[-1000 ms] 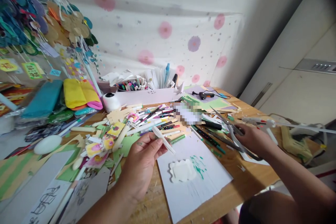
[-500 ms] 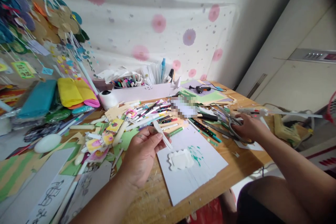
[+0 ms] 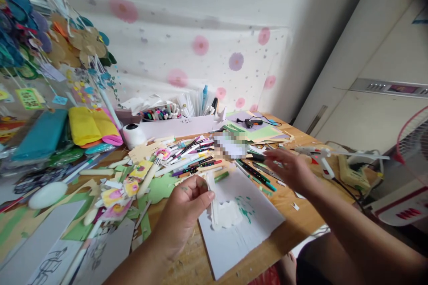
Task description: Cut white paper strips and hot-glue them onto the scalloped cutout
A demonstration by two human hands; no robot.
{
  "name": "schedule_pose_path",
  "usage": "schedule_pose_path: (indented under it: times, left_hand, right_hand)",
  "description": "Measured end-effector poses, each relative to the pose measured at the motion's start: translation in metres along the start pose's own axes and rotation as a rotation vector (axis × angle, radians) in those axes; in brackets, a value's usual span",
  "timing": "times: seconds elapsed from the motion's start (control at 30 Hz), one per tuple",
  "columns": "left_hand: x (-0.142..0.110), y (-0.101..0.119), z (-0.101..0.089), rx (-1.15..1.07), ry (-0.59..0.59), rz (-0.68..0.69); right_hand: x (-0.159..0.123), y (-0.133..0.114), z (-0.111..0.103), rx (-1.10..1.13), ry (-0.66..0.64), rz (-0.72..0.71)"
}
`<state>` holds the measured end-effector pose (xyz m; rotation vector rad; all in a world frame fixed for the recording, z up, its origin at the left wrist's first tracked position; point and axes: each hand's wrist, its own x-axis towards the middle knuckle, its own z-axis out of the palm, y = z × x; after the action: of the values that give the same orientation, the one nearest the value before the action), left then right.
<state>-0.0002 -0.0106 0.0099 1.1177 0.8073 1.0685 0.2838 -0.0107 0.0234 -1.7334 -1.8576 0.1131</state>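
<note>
My left hand [image 3: 183, 213] is closed in a pinch on a thin white stick [image 3: 211, 200], which hangs down over a white sheet of paper [image 3: 240, 231]. On that sheet lie a white scalloped cutout [image 3: 230, 213] and green marks. My right hand [image 3: 290, 170] hovers above the table with its fingers spread and holds nothing. It is over a scatter of pens and markers [image 3: 257, 171]. A white hot glue gun [image 3: 317, 156] rests just right of that hand.
The wooden table [image 3: 294, 227] is crowded with markers, paper scraps and coloured cutouts. A white box of pens [image 3: 177, 122] stands at the back. Folded yellow and teal cloths [image 3: 87, 124] lie at the left. A fan [image 3: 411, 160] stands at the right.
My right hand has let go of the scissors and moved left over the pens, fingers now spread. The white stick in my left hand has swung from pointing right to hanging down.
</note>
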Motion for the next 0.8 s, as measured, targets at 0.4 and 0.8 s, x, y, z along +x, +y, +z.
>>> schedule_pose_path:
  times: [0.4,0.8]
  left_hand:
    - [0.007,-0.001,-0.005,0.304,-0.059,-0.035]
    - [0.008,-0.01,-0.008,0.086,-0.1,-0.229]
  right_hand:
    - [0.018,-0.087,0.058,1.018,-0.464,0.039]
    - [0.015,-0.084,0.052,1.086,-0.466,0.216]
